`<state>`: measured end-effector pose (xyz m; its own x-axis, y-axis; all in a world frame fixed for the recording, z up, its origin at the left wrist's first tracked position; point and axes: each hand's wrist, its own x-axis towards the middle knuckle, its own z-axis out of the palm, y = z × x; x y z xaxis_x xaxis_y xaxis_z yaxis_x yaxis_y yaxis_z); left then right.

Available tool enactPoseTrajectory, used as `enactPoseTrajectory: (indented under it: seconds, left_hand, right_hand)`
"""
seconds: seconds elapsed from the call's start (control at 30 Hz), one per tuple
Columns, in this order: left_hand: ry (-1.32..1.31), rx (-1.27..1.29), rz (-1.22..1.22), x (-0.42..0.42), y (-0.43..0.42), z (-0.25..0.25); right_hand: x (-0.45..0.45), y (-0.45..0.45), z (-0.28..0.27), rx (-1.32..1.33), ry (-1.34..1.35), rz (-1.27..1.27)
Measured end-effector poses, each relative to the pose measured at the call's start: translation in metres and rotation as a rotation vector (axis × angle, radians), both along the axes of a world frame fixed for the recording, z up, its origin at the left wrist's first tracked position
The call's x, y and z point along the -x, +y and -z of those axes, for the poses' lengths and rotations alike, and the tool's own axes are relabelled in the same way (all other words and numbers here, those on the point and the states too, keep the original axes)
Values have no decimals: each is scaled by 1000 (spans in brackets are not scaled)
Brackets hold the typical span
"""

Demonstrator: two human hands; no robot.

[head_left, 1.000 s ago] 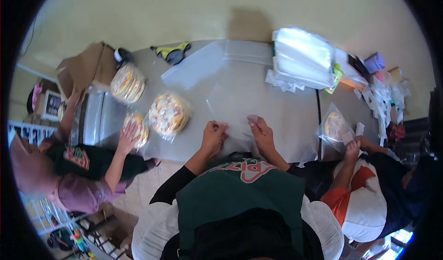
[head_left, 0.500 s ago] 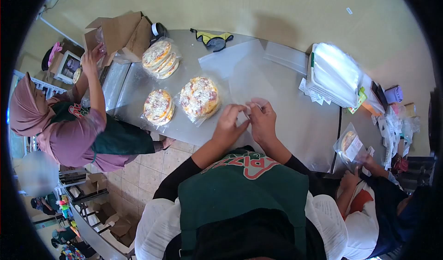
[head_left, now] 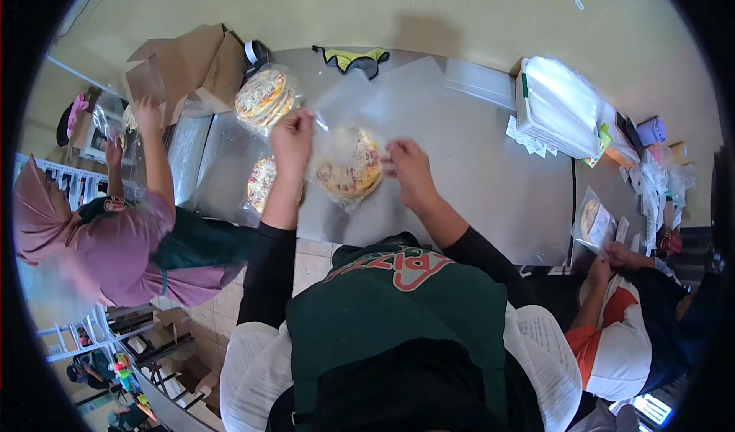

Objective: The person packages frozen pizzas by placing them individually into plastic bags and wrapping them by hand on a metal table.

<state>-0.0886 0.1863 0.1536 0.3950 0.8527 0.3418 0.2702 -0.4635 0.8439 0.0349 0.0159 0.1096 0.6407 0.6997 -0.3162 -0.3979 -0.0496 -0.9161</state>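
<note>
A stack of topped pizzas (head_left: 351,179) in clear wrapping lies in front of me on the metal table. Above it hangs a clear plastic bag (head_left: 341,103), whose faint outline spreads between my hands and hazes the toppings. My left hand (head_left: 292,145), fingers pinched on the bag's edge, is raised at the left of the stack. On the right side of the stack, my right hand (head_left: 413,175) has curled fingers that seem to grip the bag's other edge; motion smears the fingertips slightly. My left forearm partly hides another pizza stack (head_left: 260,183).
More wrapped pizzas (head_left: 266,99) sit at the back left, beside a cardboard box (head_left: 180,64). A white basket (head_left: 536,118) of plastic bags stands at the right. A yellow-black strapped item (head_left: 352,59) lies near the wall. Co-workers stand on both sides.
My hands, close together at the right of the front pizza stack before, are now apart on either side of it. The clear bag has come left over the pizzas.
</note>
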Motion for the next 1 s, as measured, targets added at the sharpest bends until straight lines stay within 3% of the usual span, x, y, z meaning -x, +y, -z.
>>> enactPoseTrajectory:
  seconds: [0.07, 0.13, 0.23, 0.33, 0.43, 0.5, 0.57, 0.6, 0.73, 0.83, 1.0]
  left_hand:
    - [-203, 228, -39, 7, 32, -10]
    - [-91, 216, -111, 18, 52, -33]
    - [-95, -61, -203, 30, 80, -44]
    - [-187, -123, -277, 38, 87, -48]
    - [-347, 156, -258, 39, 82, -17]
    - [-364, 359, -161, 40, 82, 42]
    - [-129, 539, -166, 38, 78, 98]
    - [-165, 581, -104, 37, 76, 122]
    - [3, 834, 10, 23, 51, 106]
    - [228, 577, 145, 26, 78, 132]
    - [168, 784, 186, 21, 71, 108]
  right_hand:
    - [13, -6, 31, 253, 267, -10]
    - [27, -4, 41, 298, 302, 26]
    - [35, 8, 51, 278, 353, 61]
    - [38, 21, 48, 293, 464, 97]
    - [42, 25, 21, 295, 475, 155]
    - [45, 26, 16, 271, 431, 150]
    - [46, 27, 24, 252, 381, 100]
    - [46, 28, 24, 256, 392, 90]
    - [50, 37, 38, 135, 352, 139]
    - [54, 45, 45, 12, 219, 129]
    - [52, 49, 42, -219, 314, 40]
